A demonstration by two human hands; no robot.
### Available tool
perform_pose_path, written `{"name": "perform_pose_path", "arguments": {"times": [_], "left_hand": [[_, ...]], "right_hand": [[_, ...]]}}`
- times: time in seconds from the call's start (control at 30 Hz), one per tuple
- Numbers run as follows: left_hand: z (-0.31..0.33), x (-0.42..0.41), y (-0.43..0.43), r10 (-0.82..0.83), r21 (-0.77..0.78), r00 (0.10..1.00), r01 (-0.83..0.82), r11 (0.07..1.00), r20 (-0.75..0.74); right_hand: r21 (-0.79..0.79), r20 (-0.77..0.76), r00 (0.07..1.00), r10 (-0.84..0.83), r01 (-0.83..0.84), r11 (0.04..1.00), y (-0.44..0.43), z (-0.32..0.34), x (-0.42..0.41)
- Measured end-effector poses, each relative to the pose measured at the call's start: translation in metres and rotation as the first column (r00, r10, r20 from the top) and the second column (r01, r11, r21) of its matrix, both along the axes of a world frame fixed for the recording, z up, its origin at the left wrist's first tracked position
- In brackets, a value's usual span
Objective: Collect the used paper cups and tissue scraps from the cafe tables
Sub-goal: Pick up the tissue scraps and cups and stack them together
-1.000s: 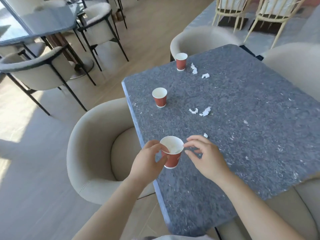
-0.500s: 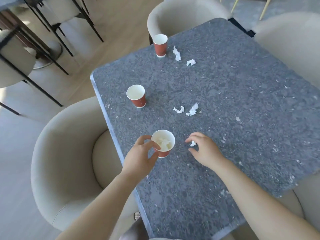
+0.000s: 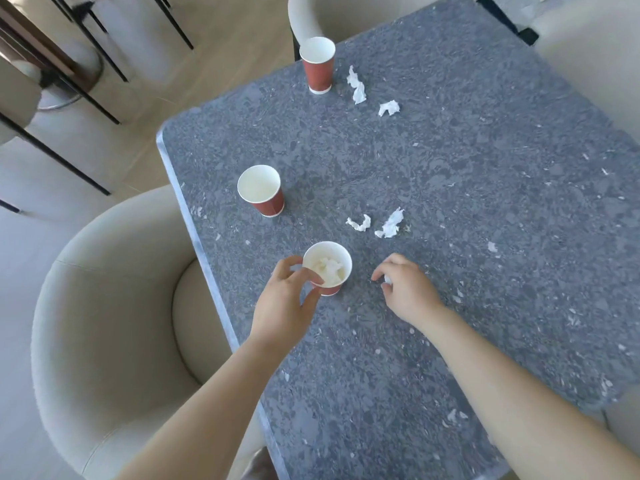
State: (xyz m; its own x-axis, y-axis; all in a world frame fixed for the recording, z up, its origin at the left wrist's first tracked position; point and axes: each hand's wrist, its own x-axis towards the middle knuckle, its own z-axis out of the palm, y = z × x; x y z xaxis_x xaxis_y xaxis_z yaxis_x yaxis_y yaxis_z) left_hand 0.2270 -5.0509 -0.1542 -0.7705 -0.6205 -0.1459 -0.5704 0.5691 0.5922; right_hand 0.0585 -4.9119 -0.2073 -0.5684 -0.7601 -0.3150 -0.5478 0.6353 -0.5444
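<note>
Head view: the left hand (image 3: 285, 306) is gripping the near cup (image 3: 329, 271), a red paper cup, with its fingers (image 3: 290, 265) wrapping the side and the thumb lying against the rim. This cup is sitting close to the left edge of the grey surface (image 3: 485, 202), mouth up, with white tissue already bunched inside; whether its base is touching the surface or is just off it cannot be told. The right hand (image 3: 410, 294) is resting low on the surface just to the right of the cup, its fingers curling in and pinching a small scrap (image 3: 387, 279) of white tissue, which is only partly showing.

The cup's open mouth is lying to the left of that pinched scrap, close by and a little higher, so the drop looks like a short carry leftward and over the rim.

Two scraps (image 3: 390, 224) are lying side by side beyond the right hand, toward the middle of the surface, nearer to that hand than to the left one. The middle cup (image 3: 261, 195) is standing upright by the left edge, and the far cup (image 3: 318, 65) is standing at the far-left corner with the far scraps (image 3: 357, 85) just to its right. A beige armchair (image 3: 114, 306) is tucked against the left edge.
</note>
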Motion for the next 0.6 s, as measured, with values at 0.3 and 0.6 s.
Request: {"name": "perform_pose_path", "arguments": {"times": [0.3, 0.6], "left_hand": [[-0.011, -0.01, -0.009, -0.013, -0.01, 1.0, 0.013, 1.0, -0.022], [-0.014, -0.012, -0.012, -0.022, 0.001, 0.999, 0.022, 1.0, -0.025]], "right_hand": [[-0.208, -0.081, 0.996, -0.032, 0.015, 0.978, -0.05, 0.016, -0.044], [0.032, -0.233, 0.971, 0.054, -0.048, 0.998, -0.057, 0.001, -0.058]]}}
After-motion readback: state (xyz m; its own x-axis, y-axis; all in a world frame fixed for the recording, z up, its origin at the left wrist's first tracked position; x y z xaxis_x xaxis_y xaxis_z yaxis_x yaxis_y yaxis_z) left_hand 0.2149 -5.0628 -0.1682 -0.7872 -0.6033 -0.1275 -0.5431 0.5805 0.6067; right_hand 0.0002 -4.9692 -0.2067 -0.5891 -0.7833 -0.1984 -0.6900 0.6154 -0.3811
